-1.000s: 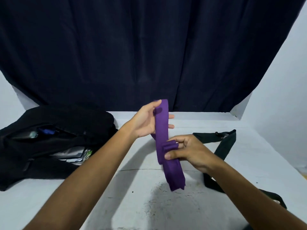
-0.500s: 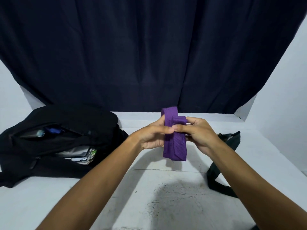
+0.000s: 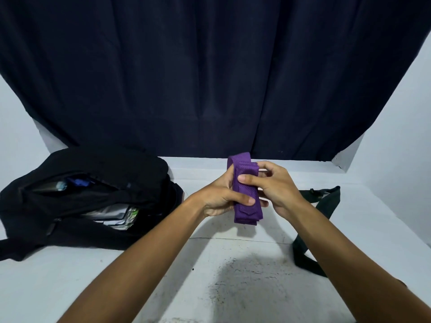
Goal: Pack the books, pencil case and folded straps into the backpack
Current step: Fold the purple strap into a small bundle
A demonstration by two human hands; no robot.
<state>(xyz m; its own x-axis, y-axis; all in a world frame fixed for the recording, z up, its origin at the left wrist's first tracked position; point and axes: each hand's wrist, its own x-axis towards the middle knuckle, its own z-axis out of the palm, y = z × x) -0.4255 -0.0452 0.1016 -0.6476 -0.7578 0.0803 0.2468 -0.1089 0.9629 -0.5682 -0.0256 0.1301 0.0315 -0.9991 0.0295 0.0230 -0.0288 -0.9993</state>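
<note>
A purple strap [image 3: 247, 194], folded into a thick upright bundle, is held above the table's middle. My left hand [image 3: 219, 197] grips it from the left, thumb across its lower front. My right hand [image 3: 274, 185] grips it from the right, thumb pressed on its upper front. The black backpack [image 3: 98, 169] lies open on its side at the left, with books [image 3: 116, 215] showing in the main compartment and a blue item [image 3: 78, 181] in an upper pocket. A dark green strap [image 3: 324, 197] lies loose on the table at the right, partly hidden by my right forearm.
The white table [image 3: 163, 287] has a dark scuffed patch near the front middle. A dark curtain [image 3: 210, 78] hangs behind the table. White walls close in on both sides.
The hanging purple strap end has been folded up into a compact bundle. Both hands have come together around it and tightened their hold.
</note>
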